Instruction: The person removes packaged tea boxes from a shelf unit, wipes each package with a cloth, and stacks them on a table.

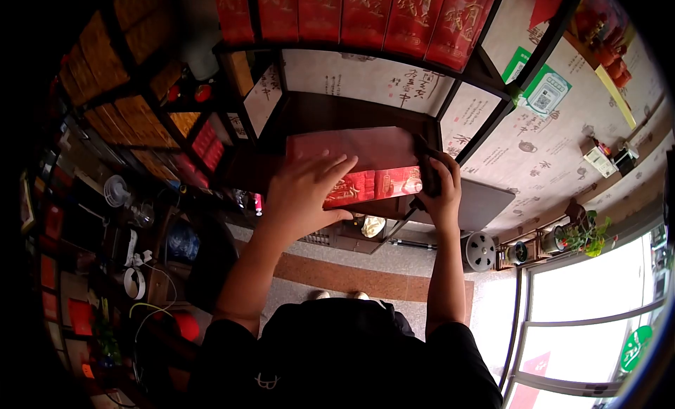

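Note:
A red box with gold lettering is in front of me at the dark shelf, its broad dull-red face turned up. My left hand holds it at the left end, fingers spread over the upper face and thumb along the lower edge. At the right end, my right hand is closed on a dark, cloth-like thing pressed against the box. That dark thing is partly hidden by my fingers, and the underside of the box is out of sight.
Several similar red boxes stand in a row on the shelf above. A dark shelf surface lies behind the box. Yellow boxes fill shelves at the left. A fan and a potted plant are farther off.

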The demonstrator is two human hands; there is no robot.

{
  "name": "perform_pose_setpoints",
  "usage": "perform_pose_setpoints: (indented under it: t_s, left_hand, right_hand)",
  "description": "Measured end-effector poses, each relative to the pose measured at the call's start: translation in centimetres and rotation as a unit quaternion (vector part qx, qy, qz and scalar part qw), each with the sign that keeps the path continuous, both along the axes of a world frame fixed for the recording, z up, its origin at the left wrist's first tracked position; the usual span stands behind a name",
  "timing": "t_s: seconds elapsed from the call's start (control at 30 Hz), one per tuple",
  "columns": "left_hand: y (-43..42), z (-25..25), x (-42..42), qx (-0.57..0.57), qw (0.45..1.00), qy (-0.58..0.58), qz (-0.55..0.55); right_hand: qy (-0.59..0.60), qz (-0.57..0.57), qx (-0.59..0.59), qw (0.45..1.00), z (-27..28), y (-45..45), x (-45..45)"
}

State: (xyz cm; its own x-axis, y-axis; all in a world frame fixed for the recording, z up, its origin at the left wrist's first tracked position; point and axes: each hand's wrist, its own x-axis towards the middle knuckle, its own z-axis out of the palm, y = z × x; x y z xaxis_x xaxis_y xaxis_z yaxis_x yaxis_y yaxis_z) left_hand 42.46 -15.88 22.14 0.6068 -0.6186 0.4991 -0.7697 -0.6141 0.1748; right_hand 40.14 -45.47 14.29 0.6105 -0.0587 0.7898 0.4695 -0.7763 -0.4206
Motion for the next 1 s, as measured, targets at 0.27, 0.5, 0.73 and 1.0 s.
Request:
perform_pose_setpoints:
  t_s: [0.27, 0.5, 0.73, 1.0]
  left_hand:
    - [2.1, -9.5, 2.8, -0.546, 0.341, 0.744, -0.181]
    - [-3.3, -9.8, 0.0, -0.702, 0.307, 0.631, -0.120]
    - [-5.7, -11.9, -2.0, -0.693, 0.335, 0.625, -0.129]
    - [-5.3, -16.7, -3.0, -0.673, 0.338, 0.623, -0.215]
  right_hand:
    - [0.000, -0.017, 0.018, 1.000, -1.7, -1.5, 0.7]
    - [0.071, -0.112, 0.059, 0.989, -4.9, 3.2, -0.2]
    - [0.032, 0.085, 0.025, 0.995, -6.8, 14.8, -5.6]
    - [0.083, 0.116, -0.062, 0.988, -4.8, 13.3, -6.6]
